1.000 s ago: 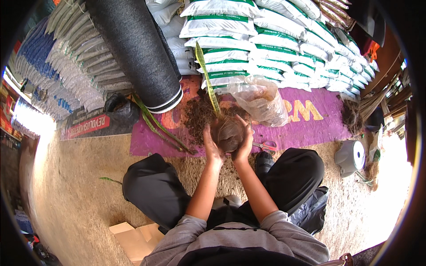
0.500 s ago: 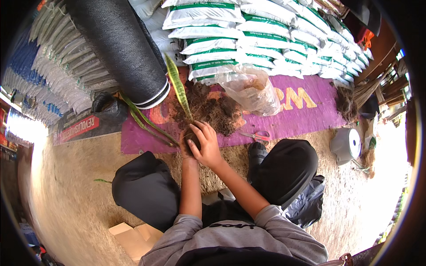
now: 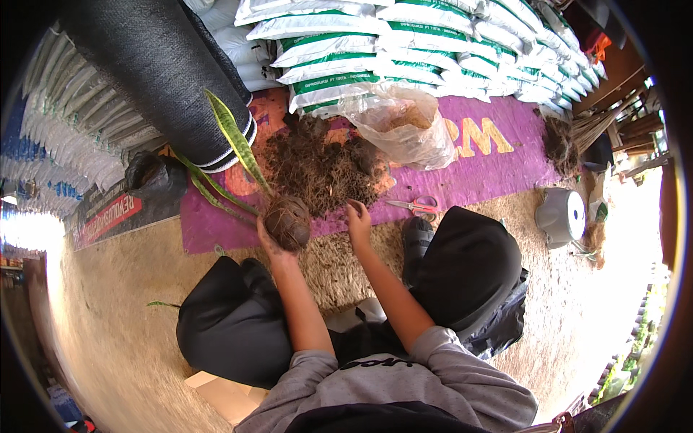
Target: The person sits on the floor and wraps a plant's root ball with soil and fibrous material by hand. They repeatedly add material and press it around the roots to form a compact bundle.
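In my left hand (image 3: 273, 245) rests a round, brown, fibrous root ball (image 3: 287, 222), cupped from below and from its left side. A snake plant leaf (image 3: 237, 141), green with yellow edges, rises from it and leans away to the left. More long leaves (image 3: 216, 191) stretch out behind the hand; whether they join the same ball is hidden. My right hand (image 3: 358, 222) is apart from the ball, at the near edge of a pile of loose brown fibre and soil (image 3: 325, 169). Its fingers are curled together, and anything between them is too small to make out.
Red-handled scissors (image 3: 419, 206) lie on the purple banner (image 3: 484, 173). Behind them stands a clear plastic bag (image 3: 415, 137) of brown material. A big black roll (image 3: 159, 72) and stacked white-and-green sacks (image 3: 332, 65) border the far side. A grey pot (image 3: 561, 216) lies right.
My hands have parted: the right has left the root ball and moved right, to the fibre pile. My left hand has shifted left with the ball, which now shows fully, its leaf leaning more.
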`<state>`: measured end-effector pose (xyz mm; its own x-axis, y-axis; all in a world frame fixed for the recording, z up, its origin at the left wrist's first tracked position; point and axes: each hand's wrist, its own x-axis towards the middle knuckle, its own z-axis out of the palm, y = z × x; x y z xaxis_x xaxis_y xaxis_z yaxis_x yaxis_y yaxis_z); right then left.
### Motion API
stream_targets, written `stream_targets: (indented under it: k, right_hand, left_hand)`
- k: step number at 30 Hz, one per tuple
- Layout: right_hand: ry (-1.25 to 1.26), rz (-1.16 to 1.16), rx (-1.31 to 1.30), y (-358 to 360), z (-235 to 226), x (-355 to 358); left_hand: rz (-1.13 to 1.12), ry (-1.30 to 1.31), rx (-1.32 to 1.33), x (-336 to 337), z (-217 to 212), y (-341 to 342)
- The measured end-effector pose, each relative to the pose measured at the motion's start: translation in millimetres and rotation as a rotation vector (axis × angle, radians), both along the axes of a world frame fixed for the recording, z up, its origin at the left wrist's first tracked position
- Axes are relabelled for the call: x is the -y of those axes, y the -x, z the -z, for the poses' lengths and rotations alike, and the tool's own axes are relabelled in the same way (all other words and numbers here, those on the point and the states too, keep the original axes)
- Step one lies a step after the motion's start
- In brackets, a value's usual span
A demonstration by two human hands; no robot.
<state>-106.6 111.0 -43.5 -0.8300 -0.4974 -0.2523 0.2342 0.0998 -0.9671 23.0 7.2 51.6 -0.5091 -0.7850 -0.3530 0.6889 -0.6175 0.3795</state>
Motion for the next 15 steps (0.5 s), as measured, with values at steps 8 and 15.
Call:
stream_targets:
  k: [8,15]
  right_hand:
    - [-0.589,-0.008,-0.593,56,44,26]
    - [-0.761,-0.183,-0.711,136,56,56]
  left_hand:
    - [-0.073,-0.116,0.152,-2,21,15]
    - [-0.071,-0.162,0.144,1,33,26]
